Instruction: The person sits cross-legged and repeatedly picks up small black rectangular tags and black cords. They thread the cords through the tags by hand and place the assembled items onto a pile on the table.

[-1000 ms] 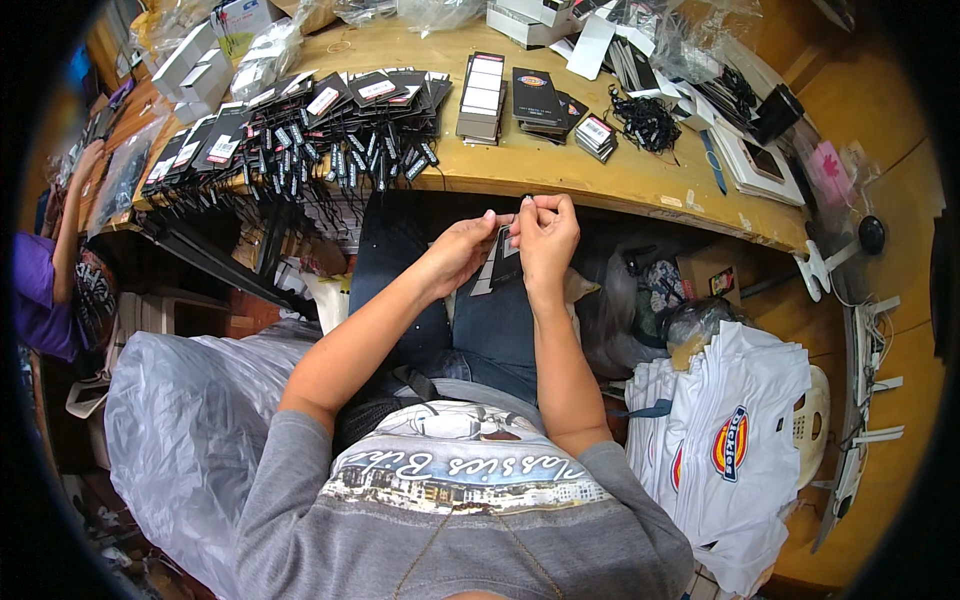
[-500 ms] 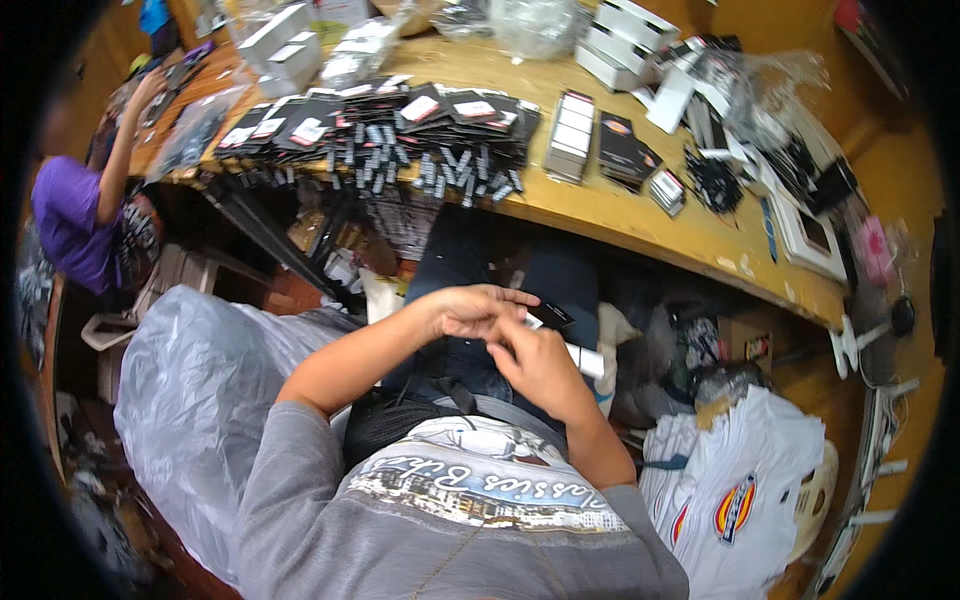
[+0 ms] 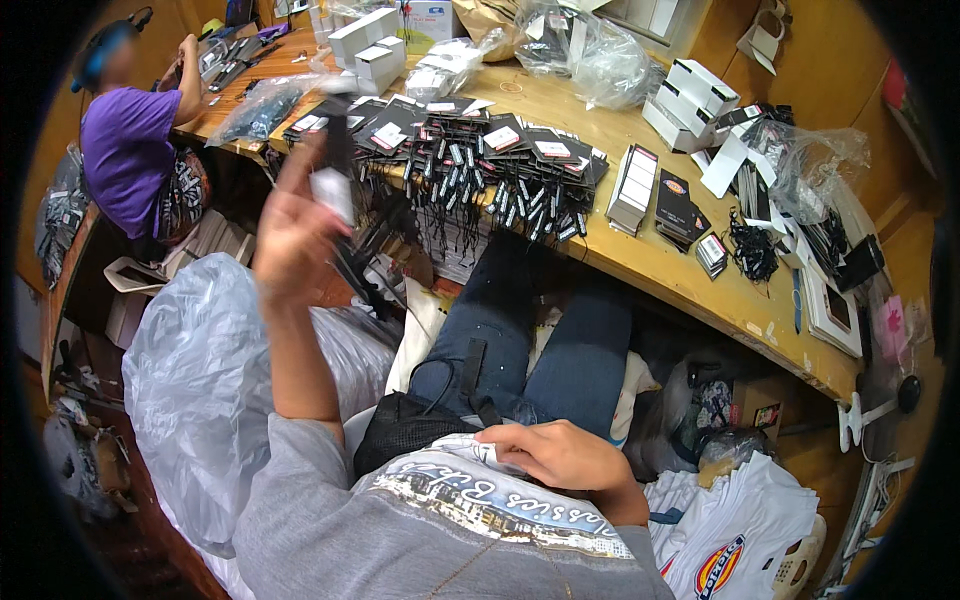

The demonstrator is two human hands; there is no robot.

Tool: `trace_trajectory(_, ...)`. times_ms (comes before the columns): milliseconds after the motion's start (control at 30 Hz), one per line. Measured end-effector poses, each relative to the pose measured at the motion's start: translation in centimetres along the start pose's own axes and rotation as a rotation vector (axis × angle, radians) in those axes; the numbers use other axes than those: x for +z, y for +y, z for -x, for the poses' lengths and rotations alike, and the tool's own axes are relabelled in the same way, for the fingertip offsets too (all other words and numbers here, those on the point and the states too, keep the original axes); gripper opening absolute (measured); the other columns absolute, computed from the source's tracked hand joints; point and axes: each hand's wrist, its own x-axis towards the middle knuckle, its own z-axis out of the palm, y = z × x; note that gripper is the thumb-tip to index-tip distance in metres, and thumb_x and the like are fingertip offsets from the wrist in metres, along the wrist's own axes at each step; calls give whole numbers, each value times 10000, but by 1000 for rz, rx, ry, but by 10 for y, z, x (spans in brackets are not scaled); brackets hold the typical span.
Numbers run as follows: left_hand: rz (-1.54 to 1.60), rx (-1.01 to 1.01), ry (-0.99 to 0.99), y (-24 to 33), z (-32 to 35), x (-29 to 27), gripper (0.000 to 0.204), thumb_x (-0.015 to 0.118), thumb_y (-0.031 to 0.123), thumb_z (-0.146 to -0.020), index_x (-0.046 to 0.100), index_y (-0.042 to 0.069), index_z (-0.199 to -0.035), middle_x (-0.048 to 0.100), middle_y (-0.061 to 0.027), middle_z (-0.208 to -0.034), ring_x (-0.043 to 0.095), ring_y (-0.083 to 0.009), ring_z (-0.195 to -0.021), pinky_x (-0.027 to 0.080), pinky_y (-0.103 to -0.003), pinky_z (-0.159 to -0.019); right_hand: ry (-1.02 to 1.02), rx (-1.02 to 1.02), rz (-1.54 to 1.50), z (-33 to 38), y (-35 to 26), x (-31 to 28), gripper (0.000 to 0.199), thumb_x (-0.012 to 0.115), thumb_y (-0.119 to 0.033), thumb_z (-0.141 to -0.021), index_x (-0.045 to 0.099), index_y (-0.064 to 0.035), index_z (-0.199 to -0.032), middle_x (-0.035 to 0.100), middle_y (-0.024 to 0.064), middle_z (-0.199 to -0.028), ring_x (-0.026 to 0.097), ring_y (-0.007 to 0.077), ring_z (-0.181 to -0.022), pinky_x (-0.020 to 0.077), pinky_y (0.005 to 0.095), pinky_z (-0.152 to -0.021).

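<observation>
My left hand point(image 3: 292, 235) is raised at the left, smeared by motion, near the table's front edge. Between its fingers is a black hang tag with a white label point(image 3: 335, 192), also blurred. My right hand point(image 3: 565, 455) rests at my waist, its fingers curled and closed on the front of my grey T-shirt point(image 3: 430, 505); the fingertips are partly hidden. Beyond the left hand, many black hang tags point(image 3: 500, 140) lie in overlapping rows on the table, their black strings and small tabs hanging over the front edge.
On the wooden table point(image 3: 560, 105) stand white boxes point(image 3: 690, 105), a stack of labels point(image 3: 632, 190) and clear plastic bags point(image 3: 615, 70). A big translucent bag point(image 3: 200, 370) is at my left, folded white shirts point(image 3: 740, 530) at my right. A person in purple point(image 3: 130, 150) works at the far left.
My hands were together over my lap, with a black tag and a white piece by them. The left has swung up and left with a tag; the right has drawn back to my shirt.
</observation>
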Motion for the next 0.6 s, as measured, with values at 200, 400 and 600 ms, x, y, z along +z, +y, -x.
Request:
trace_trajectory(200, -283, 65, 409, 15, -89, -131, 530, 433, -97, -750, 287, 24, -1245, 447, -107, -1131, 490, -149, -942, 415, -240, -776, 172, 60, 162, 6, 7, -11, 429, 556, -73, -721, 417, -114, -1124, 566, 129, -845, 559, 268, -771, 450, 331, -665)
trace_trajectory(400, -584, -371, 393, -54, -171, -233, 614, 411, -165, -638, 321, -8, -1225, 522, -131, -934, 525, -150, -693, 428, -229, -641, 143, 150, 187, 15, 16, -16, 443, 554, -68, -717, 410, -118, -1133, 560, 119, -823, 554, 262, -749, 445, 323, -660)
trace_trajectory(600, -1023, -586, 78, -59, -188, -198, 559, 518, -59, -643, 369, -44, -1182, 493, -131, -1111, 481, -185, -987, 342, -234, -835, 145, 157, 228, 19, 21, -23, 364, 550, -83, -733, 459, -73, -1085, 565, 108, -831, 558, 230, -763, 443, 305, -680)
